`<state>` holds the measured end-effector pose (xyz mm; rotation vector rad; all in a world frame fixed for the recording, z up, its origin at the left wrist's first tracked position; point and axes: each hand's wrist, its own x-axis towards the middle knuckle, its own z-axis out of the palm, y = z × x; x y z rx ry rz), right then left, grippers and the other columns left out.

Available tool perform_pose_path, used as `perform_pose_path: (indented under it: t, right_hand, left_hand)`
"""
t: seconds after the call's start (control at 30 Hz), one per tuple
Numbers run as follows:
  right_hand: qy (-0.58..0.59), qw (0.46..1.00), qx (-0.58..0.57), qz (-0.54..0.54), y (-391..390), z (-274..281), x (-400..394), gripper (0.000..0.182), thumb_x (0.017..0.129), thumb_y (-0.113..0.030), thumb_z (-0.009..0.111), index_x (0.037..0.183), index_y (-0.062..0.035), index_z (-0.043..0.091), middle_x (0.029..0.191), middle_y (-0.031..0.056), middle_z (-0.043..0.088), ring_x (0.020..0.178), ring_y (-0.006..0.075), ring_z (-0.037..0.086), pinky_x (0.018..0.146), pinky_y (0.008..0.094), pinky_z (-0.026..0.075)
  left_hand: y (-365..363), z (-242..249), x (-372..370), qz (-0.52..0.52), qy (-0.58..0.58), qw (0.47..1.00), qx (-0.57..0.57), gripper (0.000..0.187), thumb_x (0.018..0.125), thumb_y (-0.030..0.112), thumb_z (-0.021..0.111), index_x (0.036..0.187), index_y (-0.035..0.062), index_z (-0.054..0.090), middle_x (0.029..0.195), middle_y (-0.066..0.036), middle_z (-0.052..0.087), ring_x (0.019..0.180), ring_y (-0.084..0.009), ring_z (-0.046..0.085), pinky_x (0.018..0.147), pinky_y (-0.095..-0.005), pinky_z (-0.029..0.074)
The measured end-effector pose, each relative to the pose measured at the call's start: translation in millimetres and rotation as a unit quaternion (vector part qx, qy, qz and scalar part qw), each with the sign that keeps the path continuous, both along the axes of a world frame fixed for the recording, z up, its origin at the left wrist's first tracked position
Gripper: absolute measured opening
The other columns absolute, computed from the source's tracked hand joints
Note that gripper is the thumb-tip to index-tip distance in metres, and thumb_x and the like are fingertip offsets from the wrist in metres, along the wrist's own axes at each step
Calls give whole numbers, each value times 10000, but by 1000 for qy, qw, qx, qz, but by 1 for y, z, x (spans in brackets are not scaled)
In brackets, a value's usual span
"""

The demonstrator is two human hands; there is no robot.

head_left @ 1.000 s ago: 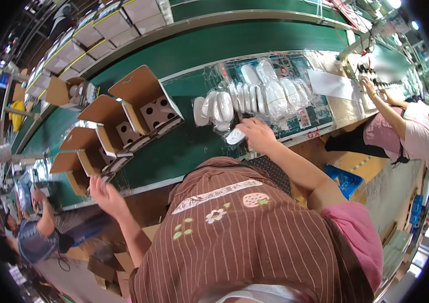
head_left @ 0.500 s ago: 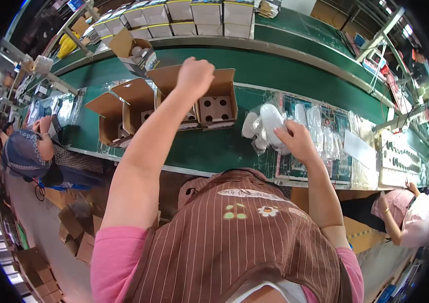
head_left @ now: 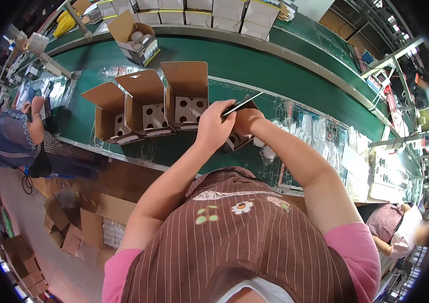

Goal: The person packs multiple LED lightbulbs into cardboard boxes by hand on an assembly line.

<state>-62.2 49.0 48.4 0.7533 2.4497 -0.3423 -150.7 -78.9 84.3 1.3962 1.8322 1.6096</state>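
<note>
My left hand (head_left: 215,126) is closed on the raised flap of a small cardboard box (head_left: 235,143), whose thin dark edge sticks out past the fingers. My right hand (head_left: 249,121) is at the mouth of this same box, its fingers hidden by the flap and the box. Part of an insert with round holes shows below the hands. To the left stand three open cardboard boxes (head_left: 146,101) in a row, flaps up, each with a holed insert. Just right of my right hand lie white items in clear plastic bags (head_left: 275,146).
Behind the row, an open box (head_left: 136,43) holds round white bulbs. Packed boxes (head_left: 197,15) line the back shelf. More bagged white items (head_left: 320,134) lie on the green table (head_left: 189,157). One person (head_left: 20,131) works at left, another (head_left: 396,227) at right.
My left hand has brought the rightmost box out of the row, toward me and to the right. My right hand has left the bagged white items and moved left to the box.
</note>
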Motion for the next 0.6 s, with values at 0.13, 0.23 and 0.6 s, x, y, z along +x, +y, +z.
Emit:
perform_pose_path:
  t: [0.13, 0.23, 0.6]
  right_hand:
    - [12, 999, -11, 38, 9, -17, 0, 280, 870, -211, 579, 1085, -76, 696, 1155, 128, 675, 1049, 259, 664, 860, 390, 537]
    - [-13, 993, 21, 116, 2, -20, 14, 315, 862, -204, 590, 1135, -66, 664, 1167, 142, 665, 1052, 251, 662, 872, 377, 529]
    - [9, 988, 49, 146, -3, -66, -2, 488, 833, -310, 652, 1265, -86, 605, 1329, 128, 565, 1241, 277, 534, 1022, 401, 431]
  left_hand:
    - [-8, 1, 1, 19, 17, 997, -76, 254, 884, 108, 605, 1118, 27, 659, 1042, -149, 654, 917, -290, 637, 801, -340, 495]
    - [-3, -4, 6, 31, 81, 994, -66, 253, 822, 41, 590, 1059, 23, 677, 1011, -150, 667, 918, -336, 631, 810, -391, 502]
    - [4, -7, 11, 85, 145, 982, -86, 253, 786, 36, 587, 1009, 56, 706, 942, -128, 685, 869, -322, 647, 769, -380, 514]
